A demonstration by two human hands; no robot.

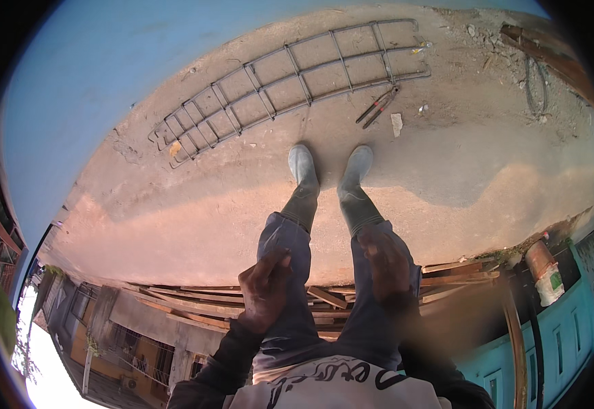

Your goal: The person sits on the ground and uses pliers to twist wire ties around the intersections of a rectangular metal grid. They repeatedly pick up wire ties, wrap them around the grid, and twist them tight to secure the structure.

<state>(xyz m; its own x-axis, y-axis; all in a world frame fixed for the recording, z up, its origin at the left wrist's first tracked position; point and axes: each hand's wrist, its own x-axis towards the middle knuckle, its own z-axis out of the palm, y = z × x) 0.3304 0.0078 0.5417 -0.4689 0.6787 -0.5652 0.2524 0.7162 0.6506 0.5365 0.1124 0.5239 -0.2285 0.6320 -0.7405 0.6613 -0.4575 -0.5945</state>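
Observation:
My left hand (pixel 266 286) is over my left thigh, its fingers curled in and the thumb side up. Whether anything lies inside those fingers is hidden. Over my right knee is my right hand (pixel 385 266), in shadow, with its fingers stretched forward and nothing visible in them. Both hands are close to the dark trousers (pixel 290 320); I cannot tell if they touch the cloth. Beyond my boots (pixel 302 163), a long rebar cage (pixel 297 71) of tied steel bars lies on the ground. Long-handled cutting pliers (pixel 379 107) with reddish grips lie beside it.
A pale blue wall (pixel 106 82) runs along the far left. Stacked timber planks (pixel 208 307) lie low in view, behind my legs. At right are a rusty, pale cylinder (pixel 544 273), a wooden beam (pixel 549 65), wire loops (pixel 536 88) and rubble. A pale scrap (pixel 396 125) lies near the pliers.

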